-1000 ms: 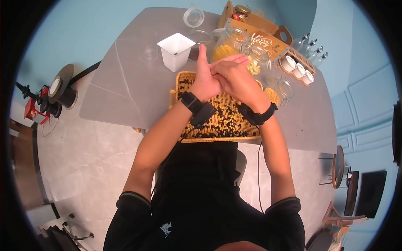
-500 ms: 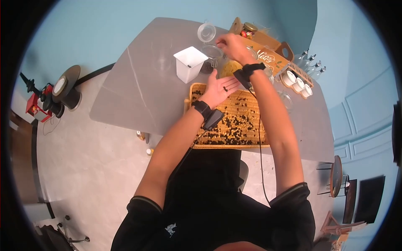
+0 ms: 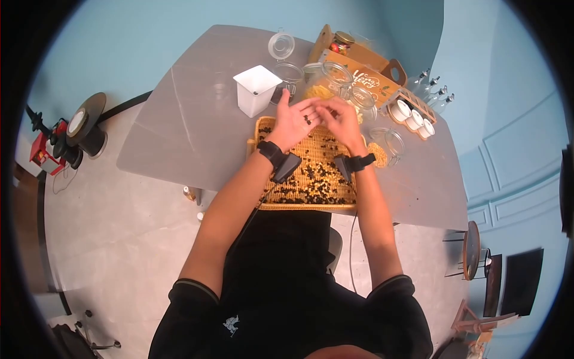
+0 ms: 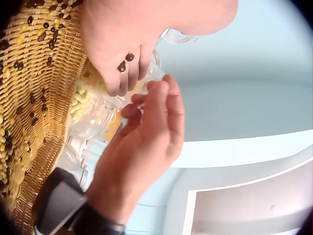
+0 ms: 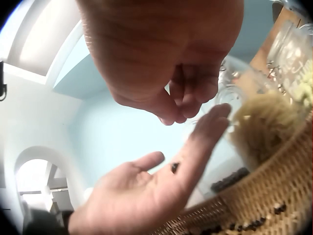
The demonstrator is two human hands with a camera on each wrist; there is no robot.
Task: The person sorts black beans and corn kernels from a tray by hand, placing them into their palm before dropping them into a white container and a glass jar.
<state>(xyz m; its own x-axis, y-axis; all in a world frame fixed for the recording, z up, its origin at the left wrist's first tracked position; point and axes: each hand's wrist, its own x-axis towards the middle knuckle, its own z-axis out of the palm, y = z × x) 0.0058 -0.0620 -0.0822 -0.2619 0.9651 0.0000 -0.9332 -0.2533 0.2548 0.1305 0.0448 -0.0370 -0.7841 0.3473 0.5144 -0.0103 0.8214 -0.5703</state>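
My left hand [image 3: 290, 127] lies palm up above a wicker basket [image 3: 304, 207], fingers extended, and dark beans [image 3: 307, 119] rest on them. Two dark beans [image 4: 129, 57] show on those fingers in the left wrist view. Close beside the left fingertips is my right hand [image 3: 343, 121], its fingers bent and thumb and fingertips drawn together. Nothing is visible between them in the right wrist view, where the right hand [image 5: 161, 54] is above the left hand [image 5: 146, 196]. Dark and yellow beans are scattered over the basket's bottom.
A white square container [image 3: 254, 99] stands behind-left of the basket. Beside it is an open glass jar [image 3: 288, 73] with dark contents. Further right are jars of pale and yellow foods, a printed wooden crate [image 3: 382, 90], white cups [image 3: 414, 119] and glass bottles [image 3: 439, 96].
My right hand first left the left palm for the jars at the back, then came back beside the left fingers. The left palm, partly covered at first, shows its beans.
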